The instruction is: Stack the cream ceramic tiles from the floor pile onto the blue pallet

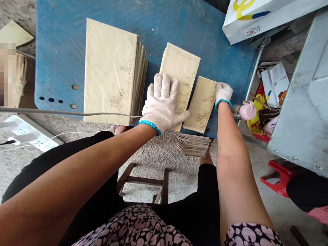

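My left hand (164, 100), in a white knit glove with a blue cuff, lies flat with fingers spread on a stack of cream tiles (181, 63). Its thumb reaches over the left edge of a smaller cream tile (201, 102). My right hand (223, 91), gloved alike, has its fingers curled at that smaller tile's upper right corner; what lies inside them is hidden. Larger cream tiles (110, 71) with dark smudges stand stacked to the left. Thin tiles (194, 145) show edge-on below the table's near edge; their support is hidden.
A blue table (61, 41) carries the stacks. A grey cord (77, 112) runs from the left to my left wrist. Power strips (30, 133) lie at left. Right of the table are a white bag (256, 20), a pink-topped bottle (247, 111) and a red stool (278, 177).
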A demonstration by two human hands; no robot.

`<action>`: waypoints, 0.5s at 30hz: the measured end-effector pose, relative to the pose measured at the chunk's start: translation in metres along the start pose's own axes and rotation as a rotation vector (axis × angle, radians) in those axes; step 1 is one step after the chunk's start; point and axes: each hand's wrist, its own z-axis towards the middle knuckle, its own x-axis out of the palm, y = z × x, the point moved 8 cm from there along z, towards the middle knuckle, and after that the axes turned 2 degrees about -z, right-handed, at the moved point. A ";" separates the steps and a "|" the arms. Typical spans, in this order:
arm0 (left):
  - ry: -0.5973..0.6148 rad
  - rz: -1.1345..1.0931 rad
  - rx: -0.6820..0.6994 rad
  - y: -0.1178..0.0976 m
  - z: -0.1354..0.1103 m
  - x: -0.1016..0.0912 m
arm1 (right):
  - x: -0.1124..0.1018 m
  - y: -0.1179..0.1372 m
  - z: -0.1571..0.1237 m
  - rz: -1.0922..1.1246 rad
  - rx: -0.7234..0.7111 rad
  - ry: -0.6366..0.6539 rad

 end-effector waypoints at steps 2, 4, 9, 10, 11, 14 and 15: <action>0.011 -0.013 0.002 0.001 0.000 0.001 | -0.002 0.000 -0.001 -0.259 0.071 0.011; 0.008 -0.026 0.003 0.001 0.001 0.002 | -0.005 0.003 -0.003 -0.464 0.101 0.011; -0.033 -0.063 0.007 0.003 0.001 0.003 | -0.013 0.035 -0.037 -0.542 0.098 -0.116; -0.036 -0.070 0.009 0.003 0.001 0.004 | -0.012 0.042 -0.052 -0.520 0.122 -0.127; -0.035 -0.077 0.011 0.003 0.001 0.004 | -0.010 0.048 -0.069 -0.498 0.158 -0.128; -0.032 -0.085 0.015 0.002 0.000 0.003 | 0.007 0.064 -0.122 -0.474 0.242 -0.063; -0.034 -0.081 0.014 0.002 -0.001 0.003 | 0.012 0.067 -0.137 -0.472 0.278 -0.048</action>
